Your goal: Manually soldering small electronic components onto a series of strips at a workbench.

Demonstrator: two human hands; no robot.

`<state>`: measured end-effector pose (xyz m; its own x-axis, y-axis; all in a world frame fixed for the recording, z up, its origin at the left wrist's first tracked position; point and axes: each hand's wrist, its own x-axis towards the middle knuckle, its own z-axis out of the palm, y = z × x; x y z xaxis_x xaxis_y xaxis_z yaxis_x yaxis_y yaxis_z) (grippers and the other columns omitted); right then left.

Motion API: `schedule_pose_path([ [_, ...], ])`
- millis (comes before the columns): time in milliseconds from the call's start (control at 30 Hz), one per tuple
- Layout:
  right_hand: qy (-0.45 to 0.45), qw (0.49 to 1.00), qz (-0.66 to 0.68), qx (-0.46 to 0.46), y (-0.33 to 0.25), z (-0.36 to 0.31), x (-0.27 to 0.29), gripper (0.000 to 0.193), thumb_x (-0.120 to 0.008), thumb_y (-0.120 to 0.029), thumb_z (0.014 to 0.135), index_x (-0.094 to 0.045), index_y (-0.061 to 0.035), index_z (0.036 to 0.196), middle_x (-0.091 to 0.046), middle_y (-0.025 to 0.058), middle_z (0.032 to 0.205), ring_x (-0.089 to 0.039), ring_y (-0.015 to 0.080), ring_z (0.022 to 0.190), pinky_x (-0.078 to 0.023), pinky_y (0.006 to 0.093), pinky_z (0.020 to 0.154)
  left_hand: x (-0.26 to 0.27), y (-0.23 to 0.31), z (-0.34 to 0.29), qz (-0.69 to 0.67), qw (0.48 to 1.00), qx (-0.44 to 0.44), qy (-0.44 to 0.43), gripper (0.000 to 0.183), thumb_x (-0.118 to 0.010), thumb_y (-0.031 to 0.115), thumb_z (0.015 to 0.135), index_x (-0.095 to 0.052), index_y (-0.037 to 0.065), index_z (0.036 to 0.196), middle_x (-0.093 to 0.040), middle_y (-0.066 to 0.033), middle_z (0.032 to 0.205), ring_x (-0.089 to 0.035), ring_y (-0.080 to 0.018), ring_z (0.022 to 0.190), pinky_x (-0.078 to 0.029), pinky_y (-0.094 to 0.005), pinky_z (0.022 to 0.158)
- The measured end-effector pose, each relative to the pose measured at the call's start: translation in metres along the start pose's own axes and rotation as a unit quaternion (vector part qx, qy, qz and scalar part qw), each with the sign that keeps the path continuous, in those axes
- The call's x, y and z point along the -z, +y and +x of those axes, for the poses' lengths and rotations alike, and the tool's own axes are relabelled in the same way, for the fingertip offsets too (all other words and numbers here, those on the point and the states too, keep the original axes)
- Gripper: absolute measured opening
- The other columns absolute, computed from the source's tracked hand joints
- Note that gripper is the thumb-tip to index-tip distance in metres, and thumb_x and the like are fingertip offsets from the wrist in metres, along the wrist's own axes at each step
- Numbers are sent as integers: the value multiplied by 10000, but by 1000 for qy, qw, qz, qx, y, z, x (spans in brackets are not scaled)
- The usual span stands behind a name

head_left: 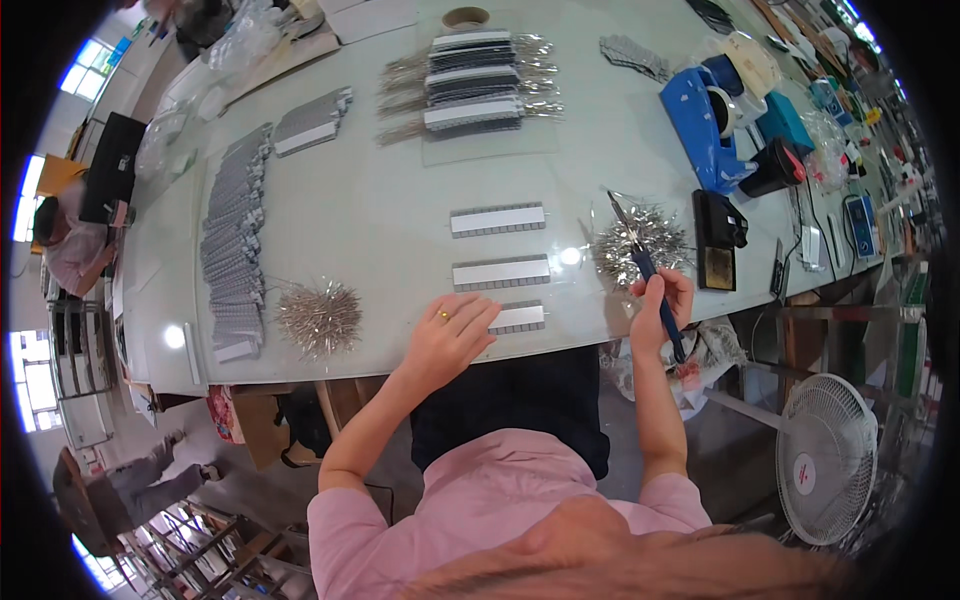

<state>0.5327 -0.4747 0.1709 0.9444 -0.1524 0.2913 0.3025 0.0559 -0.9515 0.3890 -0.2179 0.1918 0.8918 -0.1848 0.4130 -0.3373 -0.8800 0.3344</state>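
Observation:
My left hand (452,338) lies with fingers stretched out over the left end of the nearest grey-and-white strip (520,318). Two similar strips, a middle one (500,271) and a farther one (497,219), lie parallel beyond it. In my closed right hand (662,300) is a soldering iron (645,262) with a dark blue handle, its metal tip pointing away from me. Below that tip sits a pile of thin silvery wire pieces (622,248). Another wire pile (318,318) rests left of my left hand.
A long row of grey strips (232,235) lines the left side; bundled strips with wires (473,85) stand at the back. To the right are a black stand with a sponge (716,262), a blue tape dispenser (700,130) and a floor fan (826,458). Other people are at left.

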Motion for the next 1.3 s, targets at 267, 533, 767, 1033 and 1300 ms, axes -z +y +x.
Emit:
schedule_pose_path([
  [267,-167,950,-211,157,-5,-15,21,257,-556,-109,936,-457,-2,1147,-577,134,1000,-654,242,881,-502,397,891,3,13,-2,65,995,68,-36,440,-737,174,772,-624,87,1188,-599,-64,1235,-508,-267,1229,-401,-459,1012],
  [533,-59,970,-152,180,-1,-34,30,329,-538,-163,962,-360,-30,1204,-482,121,1045,-667,251,869,-345,535,1081,-63,95,69,-29,993,112,-35,571,-733,344,783,-574,155,1299,-417,-135,1446,-324,-348,1373,-244,-545,1083],
  [767,-51,977,-138,157,-8,-46,46,342,-551,-143,951,-363,-15,1206,-494,140,1074,-657,256,865,-415,482,1025,-64,88,64,-3,986,154,-62,558,-704,390,802,-578,174,1300,-344,-166,1503,-228,-371,1419,-151,-605,1084],
  [1033,-47,987,-106,109,-16,-52,36,384,-575,-140,940,-360,1,1225,-523,163,1100,-639,246,893,-514,350,830,-71,92,77,-3,990,132,-48,559,-696,395,809,-564,198,1315,-342,-157,1509,-219,-360,1426,-162,-620,1062],
  [1300,17,988,-127,82,-27,-53,49,394,-569,-279,960,-423,-25,1224,-584,123,1021,-640,196,756,-489,276,649,-53,74,48,37,987,135,-81,530,-694,380,814,-568,249,1313,-339,-131,1523,-225,-342,1431,-109,-606,1068],
])
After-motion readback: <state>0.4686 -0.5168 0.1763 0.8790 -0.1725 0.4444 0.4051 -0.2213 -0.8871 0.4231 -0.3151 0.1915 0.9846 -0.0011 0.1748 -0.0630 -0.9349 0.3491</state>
